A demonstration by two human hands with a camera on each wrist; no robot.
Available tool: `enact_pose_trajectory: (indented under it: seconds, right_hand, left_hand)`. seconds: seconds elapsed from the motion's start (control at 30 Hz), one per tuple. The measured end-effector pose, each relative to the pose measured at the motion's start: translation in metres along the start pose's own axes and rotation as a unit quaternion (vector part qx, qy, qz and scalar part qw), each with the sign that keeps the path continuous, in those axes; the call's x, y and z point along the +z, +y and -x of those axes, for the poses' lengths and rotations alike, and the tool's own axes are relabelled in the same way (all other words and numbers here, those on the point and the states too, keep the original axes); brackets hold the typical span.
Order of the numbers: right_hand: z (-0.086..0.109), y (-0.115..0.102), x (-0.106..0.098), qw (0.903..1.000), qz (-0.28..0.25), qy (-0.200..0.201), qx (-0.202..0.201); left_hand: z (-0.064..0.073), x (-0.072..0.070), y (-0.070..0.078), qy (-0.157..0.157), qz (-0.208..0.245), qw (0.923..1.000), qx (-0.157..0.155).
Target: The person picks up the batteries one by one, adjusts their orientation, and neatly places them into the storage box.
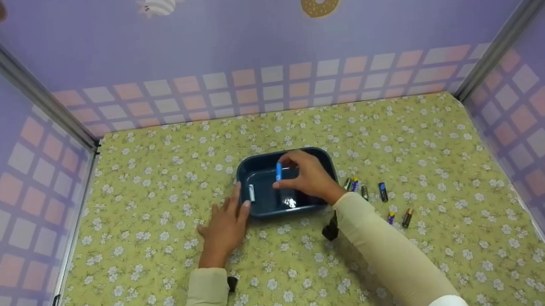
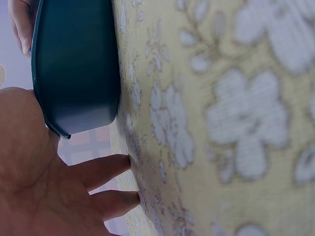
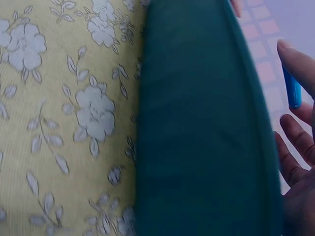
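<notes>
Over the dark teal tray (image 1: 272,213), my right hand (image 1: 311,175) pinches a blue battery (image 1: 278,171) by its ends between thumb and finger. The right wrist view shows that blue battery (image 3: 293,89) above the tray's rim. A white battery (image 1: 251,193) lies inside the tray near its left wall. My left hand (image 1: 226,224) is at the tray's left front corner, its fingers extended, with thumb and forefinger right at the rim. In the left wrist view, other fingertips (image 2: 129,197) of the left hand rest on the cloth beside the tray (image 2: 78,64).
To the right of the tray, several loose batteries lie on the flowered cloth (image 1: 152,200), among them a dark blue one (image 1: 383,191) and a black and copper one (image 1: 407,218). Purple panels with a checked band (image 1: 258,84) stand at the back and both sides.
</notes>
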State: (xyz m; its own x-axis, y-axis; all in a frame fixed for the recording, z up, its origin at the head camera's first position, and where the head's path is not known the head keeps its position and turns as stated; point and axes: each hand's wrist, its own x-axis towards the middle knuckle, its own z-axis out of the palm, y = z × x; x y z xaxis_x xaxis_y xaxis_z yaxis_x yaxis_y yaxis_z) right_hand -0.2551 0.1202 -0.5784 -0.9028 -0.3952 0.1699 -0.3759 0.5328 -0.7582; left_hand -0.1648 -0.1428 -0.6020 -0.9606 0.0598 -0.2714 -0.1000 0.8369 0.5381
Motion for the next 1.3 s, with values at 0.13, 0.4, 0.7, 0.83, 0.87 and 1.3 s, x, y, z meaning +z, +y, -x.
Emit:
enact_pose_trajectory:
  seconds: [0.13,0.4,0.7,0.83,0.87,1.3]
  right_hand:
    - [-0.003,-0.002,0.007,1.0,0.0,-0.007,-0.005]
    - [-0.012,-0.007,0.017,0.9995,0.003,-0.029,-0.013]
    - [-0.022,-0.013,0.03,0.9984,0.025,-0.048,-0.015]
    - [-0.026,-0.015,0.035,0.9972,0.039,-0.062,-0.009]
    - [-0.027,-0.016,0.037,0.9968,0.043,-0.066,-0.008]
    - [-0.029,-0.013,0.054,0.9935,0.067,-0.091,-0.004]
  left_hand:
    - [-0.001,0.001,0.0,-0.003,0.002,1.0,-0.002]
    - [0.0,0.0,-0.002,-0.005,0.003,1.0,-0.002]
    - [0.001,0.0,-0.002,0.002,0.002,0.9999,0.01]
    - [0.001,0.0,-0.002,0.003,0.003,0.9999,0.013]
    - [0.001,0.0,-0.002,0.002,0.003,0.9999,0.014]
    - [0.001,-0.001,-0.003,-0.005,0.005,0.9999,0.011]
